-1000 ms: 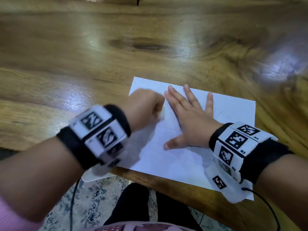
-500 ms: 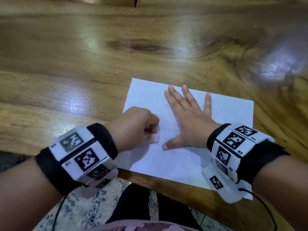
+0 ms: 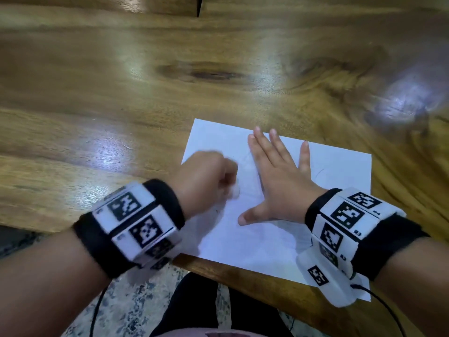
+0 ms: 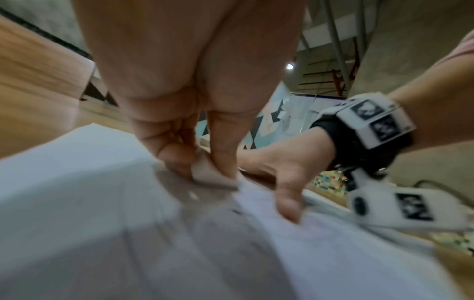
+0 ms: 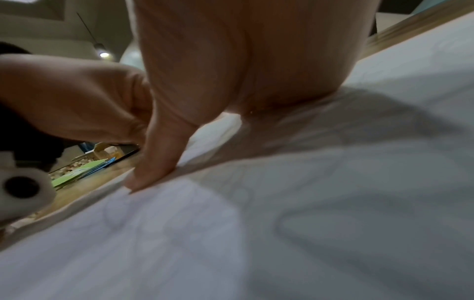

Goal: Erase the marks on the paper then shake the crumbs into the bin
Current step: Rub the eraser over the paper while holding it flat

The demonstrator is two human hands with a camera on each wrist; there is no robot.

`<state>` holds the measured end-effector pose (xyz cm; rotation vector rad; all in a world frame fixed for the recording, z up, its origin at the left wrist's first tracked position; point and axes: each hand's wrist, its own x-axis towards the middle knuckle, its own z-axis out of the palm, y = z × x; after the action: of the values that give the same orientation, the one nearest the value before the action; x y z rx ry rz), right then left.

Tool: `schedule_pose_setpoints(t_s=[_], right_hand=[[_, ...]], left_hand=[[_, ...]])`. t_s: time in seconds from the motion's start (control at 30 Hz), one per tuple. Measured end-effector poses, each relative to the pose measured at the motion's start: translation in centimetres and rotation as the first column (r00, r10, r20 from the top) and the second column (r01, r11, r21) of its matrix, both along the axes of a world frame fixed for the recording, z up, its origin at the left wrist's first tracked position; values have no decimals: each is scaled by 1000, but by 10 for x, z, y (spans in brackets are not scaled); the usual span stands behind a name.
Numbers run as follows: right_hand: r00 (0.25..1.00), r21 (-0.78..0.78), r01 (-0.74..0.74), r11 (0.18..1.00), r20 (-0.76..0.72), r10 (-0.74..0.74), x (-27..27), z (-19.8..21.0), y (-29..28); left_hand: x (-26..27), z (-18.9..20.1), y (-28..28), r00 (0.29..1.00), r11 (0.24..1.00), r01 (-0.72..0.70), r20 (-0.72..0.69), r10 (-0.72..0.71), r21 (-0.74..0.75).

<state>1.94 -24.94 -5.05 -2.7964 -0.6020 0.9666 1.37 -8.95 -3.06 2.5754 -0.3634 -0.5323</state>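
A white sheet of paper (image 3: 262,242) lies at the near edge of the wooden table (image 3: 121,93), its front corner hanging over the edge. My left hand (image 3: 206,178) pinches a small white eraser (image 3: 234,192) and presses it on the left part of the paper. In the left wrist view the eraser (image 4: 207,172) sits between thumb and fingers, touching the sheet (image 4: 89,203). My right hand (image 3: 279,181) lies flat on the paper with fingers spread, holding it down. Faint pencil marks (image 3: 320,171) show near the right hand. The bin is not in view.
The table stretches far and wide beyond the paper, with a dark knot (image 3: 209,74) in the wood. Below the near edge are a patterned rug (image 3: 116,305) and the person's dark trousers (image 3: 194,305). A cable (image 3: 388,310) trails from the right wristband.
My left hand with the eraser slid back toward me, then forward again across the paper. The right hand has stayed flat in place.
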Motion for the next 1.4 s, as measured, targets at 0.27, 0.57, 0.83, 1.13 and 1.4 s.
schedule_pose_setpoints(t_s=[0.27, 0.57, 0.83, 1.13, 1.4], right_hand=[[998, -1, 56, 998, 5, -56, 9, 1, -5], [998, 102, 67, 993, -2, -67, 13, 1, -14], [992, 224, 125, 967, 5, -130, 14, 1, -18], [993, 198, 113, 974, 1, -115, 14, -1, -19], [992, 198, 123, 973, -5, -124, 15, 0, -19]], left_hand=[[32, -2, -15, 993, 996, -86, 79, 87, -17], [1, -3, -5, 989, 989, -148, 8, 148, -13], [57, 3, -18, 974, 973, -217, 47, 221, -74], [18, 0, -3, 999, 1000, 4, -45, -5, -19], [30, 2, -5, 995, 994, 103, -20, -102, 29]])
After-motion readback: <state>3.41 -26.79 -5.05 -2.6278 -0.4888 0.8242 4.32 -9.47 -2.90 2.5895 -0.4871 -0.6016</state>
